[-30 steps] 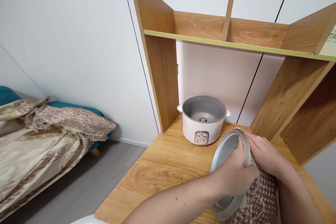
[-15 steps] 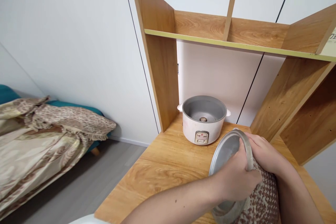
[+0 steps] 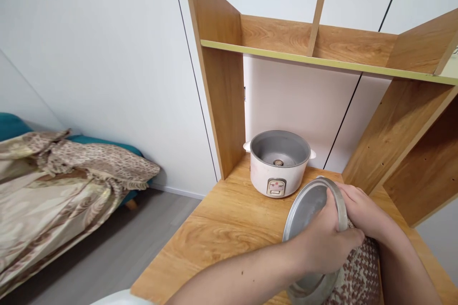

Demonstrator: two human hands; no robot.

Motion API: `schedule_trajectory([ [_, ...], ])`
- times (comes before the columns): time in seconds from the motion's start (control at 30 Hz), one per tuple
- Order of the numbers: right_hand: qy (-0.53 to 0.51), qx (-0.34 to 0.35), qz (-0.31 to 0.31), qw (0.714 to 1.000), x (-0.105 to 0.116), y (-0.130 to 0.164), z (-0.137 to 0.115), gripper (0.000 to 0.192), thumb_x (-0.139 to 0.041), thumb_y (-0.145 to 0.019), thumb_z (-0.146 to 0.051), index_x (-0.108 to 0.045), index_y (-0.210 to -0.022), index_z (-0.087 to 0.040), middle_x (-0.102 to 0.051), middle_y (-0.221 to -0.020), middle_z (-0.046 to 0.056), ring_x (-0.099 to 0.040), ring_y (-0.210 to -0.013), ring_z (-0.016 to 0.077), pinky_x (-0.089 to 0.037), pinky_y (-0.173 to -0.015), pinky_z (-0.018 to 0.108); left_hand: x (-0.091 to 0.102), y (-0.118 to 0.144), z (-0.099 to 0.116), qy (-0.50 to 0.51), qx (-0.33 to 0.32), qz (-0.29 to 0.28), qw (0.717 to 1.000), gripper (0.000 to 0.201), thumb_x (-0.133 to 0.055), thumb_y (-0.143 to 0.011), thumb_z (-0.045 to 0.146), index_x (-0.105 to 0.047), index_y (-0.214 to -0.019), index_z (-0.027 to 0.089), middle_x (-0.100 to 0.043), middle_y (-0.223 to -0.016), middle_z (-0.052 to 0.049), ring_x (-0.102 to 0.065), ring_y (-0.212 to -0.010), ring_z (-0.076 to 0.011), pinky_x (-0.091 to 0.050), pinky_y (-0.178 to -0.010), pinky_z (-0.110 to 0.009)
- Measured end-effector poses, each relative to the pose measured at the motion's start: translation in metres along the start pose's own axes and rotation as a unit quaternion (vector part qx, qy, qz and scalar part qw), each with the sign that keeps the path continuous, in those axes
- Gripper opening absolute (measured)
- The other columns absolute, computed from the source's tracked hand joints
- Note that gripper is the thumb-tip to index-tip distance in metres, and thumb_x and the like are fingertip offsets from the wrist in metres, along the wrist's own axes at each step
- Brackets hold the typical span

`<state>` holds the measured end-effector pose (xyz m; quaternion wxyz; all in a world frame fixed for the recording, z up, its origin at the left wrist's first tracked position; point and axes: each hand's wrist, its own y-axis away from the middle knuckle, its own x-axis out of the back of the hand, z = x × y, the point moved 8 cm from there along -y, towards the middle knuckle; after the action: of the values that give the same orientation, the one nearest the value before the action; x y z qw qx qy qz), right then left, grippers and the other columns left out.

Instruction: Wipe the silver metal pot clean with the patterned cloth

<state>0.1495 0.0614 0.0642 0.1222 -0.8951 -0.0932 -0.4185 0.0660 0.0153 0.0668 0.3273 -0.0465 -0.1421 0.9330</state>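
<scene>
My left hand (image 3: 322, 243) is closed over a thick grey rim on a round silver metal piece (image 3: 304, 209), its fingers inside the rim and its thumb stretched over the outside. The piece stands tilted on edge; I cannot tell if it is a lid or a pot. At its top edge my right hand (image 3: 359, 207) is wrapped around the far side, most fingers hidden. Brown-and-white patterned fabric (image 3: 361, 271) sits against its right side, partly under my arms. Behind it stands a white rice cooker body (image 3: 275, 171), uncovered, its grey inside and round centre button showing.
The wooden desk (image 3: 207, 233) has a shelf unit (image 3: 225, 114) with side panels at its back. A white curved edge (image 3: 121, 298) shows at bottom left. Further left, a teal sofa (image 3: 93, 140) lies under a patterned cover (image 3: 43, 209).
My left thumb has slid slightly right and stretched out further past the grey rim. Otherwise the view has shifted slightly, and the rice cooker stays in place.
</scene>
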Motion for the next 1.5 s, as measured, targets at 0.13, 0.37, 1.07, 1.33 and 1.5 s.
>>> schedule_trajectory([
  [0.13, 0.014, -0.013, 0.004, 1.000, 0.002, 0.003, 0.001, 0.036, -0.029, -0.097, -0.039, -0.049, -0.070, -0.025, -0.063, -0.072, -0.002, -0.055, -0.070, 0.0177, -0.044, -0.067, 0.031, 0.000, 0.000, -0.004, -0.004, 0.013, 0.004, 1.000, 0.060, -0.058, -0.074, 0.015, -0.044, -0.133, 0.021, -0.059, -0.117, -0.007, -0.057, -0.111, -0.0258, -0.044, -0.099, -0.043],
  [0.37, 0.045, 0.006, -0.005, 0.999, 0.000, -0.001, 0.001, 0.029, -0.032, -0.093, -0.032, -0.046, -0.069, -0.025, -0.060, -0.071, -0.001, -0.053, -0.067, 0.0176, -0.042, -0.066, 0.031, 0.006, -0.001, -0.014, 0.034, 0.033, 0.046, 0.998, 0.049, -0.058, -0.079, 0.017, -0.042, -0.126, 0.018, -0.057, -0.122, -0.008, -0.053, -0.117, -0.0217, -0.042, -0.102, -0.040],
  [1.07, 0.068, -0.010, -0.013, 0.998, -0.002, 0.012, -0.014, 0.025, -0.032, -0.095, -0.027, -0.048, -0.076, -0.025, -0.064, -0.076, -0.004, -0.054, -0.067, 0.0149, -0.040, -0.061, 0.027, 0.013, -0.004, -0.015, 0.037, 0.028, 0.079, 0.996, 0.037, -0.044, -0.094, 0.034, -0.045, -0.128, 0.018, -0.054, -0.133, -0.009, -0.045, -0.130, -0.0201, -0.030, -0.116, -0.039],
  [1.33, 0.069, -0.007, -0.016, 0.997, -0.004, 0.014, -0.017, 0.028, -0.029, -0.097, -0.030, -0.048, -0.076, -0.025, -0.063, -0.074, -0.003, -0.055, -0.066, 0.0154, -0.040, -0.061, 0.027, 0.010, 0.000, -0.012, 0.018, 0.033, 0.061, 0.997, 0.040, -0.043, -0.093, 0.027, -0.041, -0.132, 0.017, -0.054, -0.131, -0.009, -0.045, -0.129, -0.0205, -0.030, -0.115, -0.040],
  [1.5, 0.075, 0.063, -0.019, 0.995, -0.004, 0.004, -0.010, 0.024, -0.033, -0.093, -0.028, -0.052, -0.077, -0.024, -0.065, -0.082, 0.001, -0.058, -0.075, 0.0177, -0.045, -0.070, 0.031, 0.006, 0.000, -0.004, -0.011, 0.017, 0.040, 0.999, 0.042, -0.043, -0.091, 0.022, -0.043, -0.132, 0.019, -0.052, -0.137, -0.008, -0.043, -0.132, -0.0190, -0.028, -0.116, -0.038],
])
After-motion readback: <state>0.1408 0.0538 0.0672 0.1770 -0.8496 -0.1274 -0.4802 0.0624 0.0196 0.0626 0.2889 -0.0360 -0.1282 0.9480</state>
